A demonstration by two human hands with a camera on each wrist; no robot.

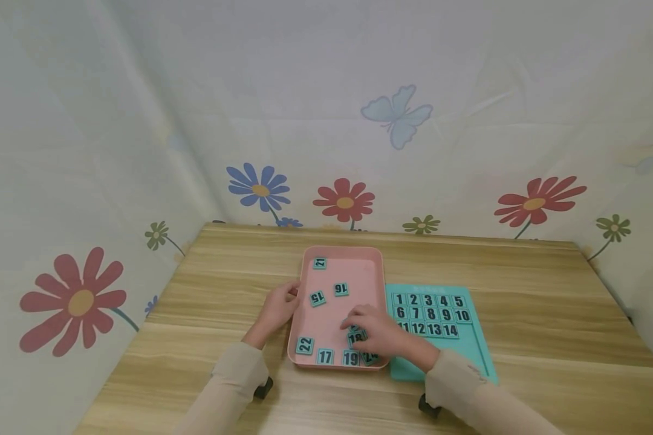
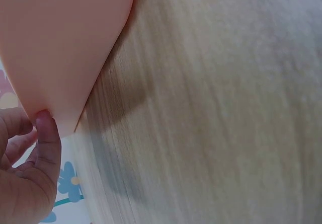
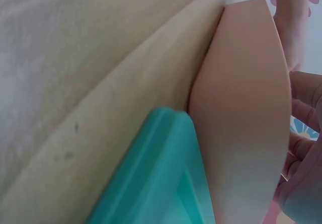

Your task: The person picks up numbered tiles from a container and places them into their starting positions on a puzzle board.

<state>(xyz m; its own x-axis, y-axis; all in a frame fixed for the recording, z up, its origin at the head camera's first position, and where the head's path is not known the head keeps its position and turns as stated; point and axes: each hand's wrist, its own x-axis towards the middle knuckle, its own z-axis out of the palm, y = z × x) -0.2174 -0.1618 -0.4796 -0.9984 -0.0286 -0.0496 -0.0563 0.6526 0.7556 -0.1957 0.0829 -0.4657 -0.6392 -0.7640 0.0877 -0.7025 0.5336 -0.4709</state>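
Note:
A pink tray [image 1: 344, 254] holds loose teal number tiles. My left hand [image 1: 279, 307] is at its left side; the left wrist view shows the thumb [image 2: 46, 133] against the outer wall and fingers at the rim. Over the tray's near right part, my right hand [image 1: 378, 332] has bent fingers around the tile marked 18 [image 1: 355, 339]; whether they pinch it cannot be told. Another tile is partly covered there. Tiles 19 [image 1: 350, 357] and 24 [image 1: 369, 358] lie just below this hand. In the right wrist view the tray wall [image 3: 241, 108] hides the fingertips.
Right of the tray lies a teal number board [image 1: 481, 338], tiles 1 to 14 set in rows, its lower part bare. Tiles 21 [image 1: 319, 263], 16 [image 1: 341, 289], 15 [image 1: 317, 298], 22 [image 1: 305, 345] and 17 [image 1: 324, 356] are spread in the tray. All stands on a wooden table [image 1: 549, 314].

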